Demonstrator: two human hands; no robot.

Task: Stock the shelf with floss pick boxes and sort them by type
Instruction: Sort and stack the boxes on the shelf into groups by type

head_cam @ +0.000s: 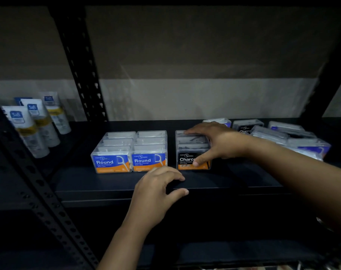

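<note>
Two rows of clear boxes with blue "Round" labels [130, 152] stand side by side on the dark shelf [107, 182]. To their right is a row of black "Charcoal" boxes [191, 151]. My right hand [214, 141] spans this row, fingers over the back box and thumb on the front label. My left hand [158, 190] hovers at the shelf's front edge, fingers curled and empty. A loose pile of mixed floss boxes [288, 137] lies at the right, behind my right forearm.
White tubes with blue labels [35, 121] stand at the left of the shelf. A black perforated upright [82, 75] rises behind them, another post [39, 184] slants across the lower left. A grey wall backs the shelf.
</note>
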